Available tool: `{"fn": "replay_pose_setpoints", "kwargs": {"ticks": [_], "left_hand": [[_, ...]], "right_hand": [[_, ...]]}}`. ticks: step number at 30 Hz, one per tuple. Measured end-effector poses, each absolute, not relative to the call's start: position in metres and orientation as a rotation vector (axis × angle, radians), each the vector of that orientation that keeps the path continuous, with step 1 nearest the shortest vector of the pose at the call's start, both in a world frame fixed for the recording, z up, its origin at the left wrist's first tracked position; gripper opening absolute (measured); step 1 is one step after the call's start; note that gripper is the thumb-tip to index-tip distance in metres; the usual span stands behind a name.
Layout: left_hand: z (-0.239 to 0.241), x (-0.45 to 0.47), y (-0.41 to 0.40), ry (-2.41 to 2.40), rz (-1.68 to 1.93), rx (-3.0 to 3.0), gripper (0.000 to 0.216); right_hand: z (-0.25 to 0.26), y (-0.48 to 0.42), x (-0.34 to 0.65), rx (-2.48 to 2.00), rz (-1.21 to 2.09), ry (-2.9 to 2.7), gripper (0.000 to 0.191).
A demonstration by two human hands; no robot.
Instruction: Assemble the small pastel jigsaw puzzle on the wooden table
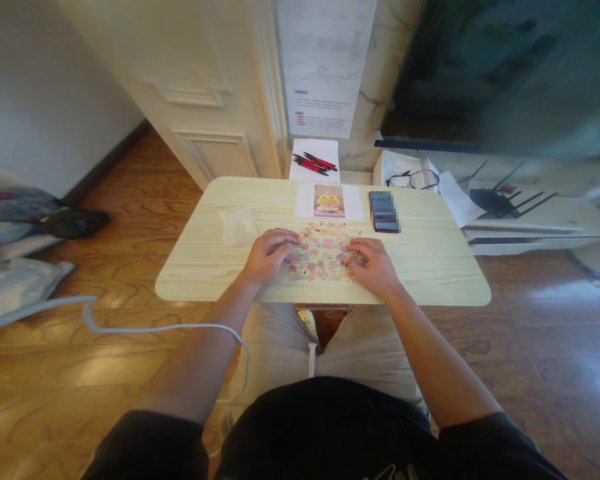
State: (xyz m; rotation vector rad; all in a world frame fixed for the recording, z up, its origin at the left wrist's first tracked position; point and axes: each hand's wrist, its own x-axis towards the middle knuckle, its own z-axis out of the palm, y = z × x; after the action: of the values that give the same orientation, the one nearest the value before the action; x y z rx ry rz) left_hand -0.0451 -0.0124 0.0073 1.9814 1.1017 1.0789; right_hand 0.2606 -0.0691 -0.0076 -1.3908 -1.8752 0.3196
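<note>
Puzzle pieces (325, 252) lie toward the desk's (445, 277) near edge, left hand (269, 257) and right hand (375, 267) curled at them; from here I can't tell their grip.

Layout of the table (430, 267)

Loose pieces (325, 245) lay spread at the centre, between the left hand (270, 255) and right hand (377, 265). Behind them, as I saw it, a picture (329, 201) rested on a sheet (355, 203), a phone (380, 212) to its right. A packet (238, 227) lay behind the left hand. Pens (314, 165) rested on paper (303, 148) beyond the far edge.
</note>
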Motion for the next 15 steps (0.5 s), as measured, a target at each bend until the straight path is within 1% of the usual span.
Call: {"fn": "replay_pose_setpoints", "kwargs": {"ticks": [2,5,11,15], "left_hand": [[0.008,-0.046,-0.013,1.078,1.105,1.953,0.026],[0.008,-0.046,-0.013,1.082,1.068,2.023,0.022],[0.003,-0.045,-0.012,1.089,0.919,2.240,0.033],[0.001,-0.047,-0.014,1.059,0.904,2.298,0.030]], "right_hand": [[-0.008,-0.069,0.260,-1.395,0.304,-1.889,0.024],[-0.009,-0.069,0.260,-1.402,0.298,-1.894,0.024],[-0.005,-0.071,0.258,-1.398,0.260,-1.903,0.024],[0.006,-0.083,0.249,-1.319,0.216,-2.116,0.026]]}}
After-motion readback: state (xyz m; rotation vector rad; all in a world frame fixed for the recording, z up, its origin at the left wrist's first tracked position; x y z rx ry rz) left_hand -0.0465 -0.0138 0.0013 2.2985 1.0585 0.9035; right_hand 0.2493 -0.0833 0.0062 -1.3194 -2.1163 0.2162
